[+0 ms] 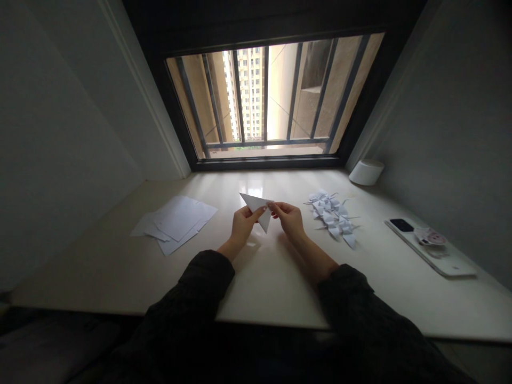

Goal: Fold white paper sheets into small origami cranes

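A sheet of white paper folded into a triangle (254, 202) is held up above the pale sill between both hands. My left hand (243, 224) pinches it near its middle, thumb on top. At its right corner, the fingertips of my right hand (290, 217) are closed on the paper. One point of the triangle aims up and left, another downward. To the left lies a loose stack of white paper sheets (180, 218). Right of my right hand sits a cluster of several small folded paper cranes (332, 213).
A white phone (434, 250) with a round pink grip on its back lies at the far right. A white cylinder (367, 172) stands in the back right corner. Behind is a barred window (266, 101) in a dark frame, with walls on both sides.
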The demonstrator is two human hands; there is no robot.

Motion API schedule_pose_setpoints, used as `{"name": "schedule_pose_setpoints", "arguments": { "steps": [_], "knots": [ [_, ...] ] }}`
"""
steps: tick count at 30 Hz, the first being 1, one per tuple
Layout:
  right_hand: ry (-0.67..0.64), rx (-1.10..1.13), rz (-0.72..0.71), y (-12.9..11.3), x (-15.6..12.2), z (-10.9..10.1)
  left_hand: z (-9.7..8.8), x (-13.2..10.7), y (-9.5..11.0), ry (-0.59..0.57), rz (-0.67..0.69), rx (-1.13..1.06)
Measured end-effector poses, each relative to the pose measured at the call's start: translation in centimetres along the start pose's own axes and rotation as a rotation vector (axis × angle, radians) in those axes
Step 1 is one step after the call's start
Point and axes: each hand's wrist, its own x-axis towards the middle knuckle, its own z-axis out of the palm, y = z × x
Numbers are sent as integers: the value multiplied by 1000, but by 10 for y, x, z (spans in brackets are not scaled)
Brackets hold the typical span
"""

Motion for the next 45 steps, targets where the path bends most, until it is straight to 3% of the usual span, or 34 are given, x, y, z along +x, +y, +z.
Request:
{"name": "schedule_pose_setpoints", "arguments": {
  "steps": [3,6,9,11,13,15,18,24,31,40,45],
  "knots": [
    [25,-100,-51,0,1,-3,-2,0,2,20,106,89],
    [42,-369,-172,-3,2,-9,-8,-1,16,204,372,332],
    [-13,-660,-363,-7,1,-14,-15,-4,35,149,527,597],
    [-56,-743,-447,-9,0,-15,-17,-7,43,79,487,644],
    [-102,-734,-477,-10,-1,-13,-17,-9,42,28,364,569],
    [-126,-669,-461,-10,-3,-11,-14,-9,36,37,233,446],
    [-107,-488,-378,-11,-5,-7,-12,-6,24,76,157,278],
    [-51,-327,-272,-11,-8,-6,-15,2,13,116,94,117],
    [-24,-234,-304,-10,-10,-4,-12,0,14,146,113,52],
    [-29,-243,-314,-6,-8,-5,-12,-2,17,161,178,122],
    [-44,-260,-311,-4,-6,-7,-17,1,21,147,140,164]
  ]
}}
